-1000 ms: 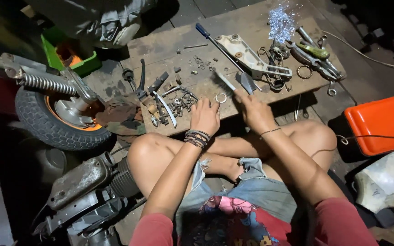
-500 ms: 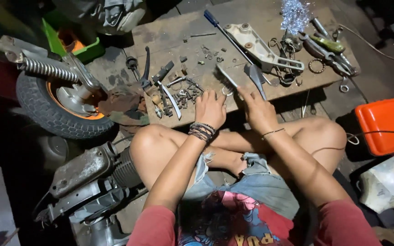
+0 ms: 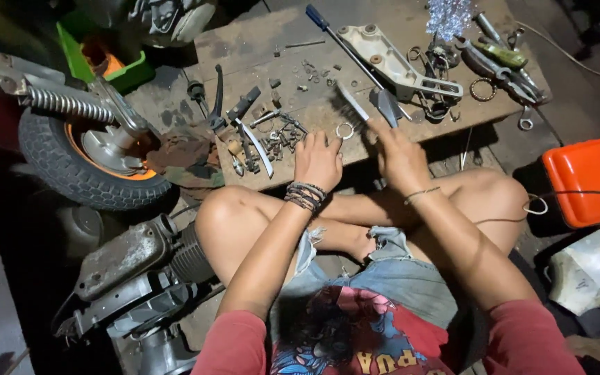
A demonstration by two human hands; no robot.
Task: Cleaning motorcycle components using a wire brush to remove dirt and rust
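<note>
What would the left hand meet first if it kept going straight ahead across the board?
Most likely the small metal ring lying just past the left hand; its fingertips are almost on it. Beyond that lies a flat metal strip on the wooden board. Depth is hard to judge.

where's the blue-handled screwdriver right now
In the head view, the blue-handled screwdriver lies diagonally near the board's far edge, beside the pale metal bracket, beyond both hands.
</note>
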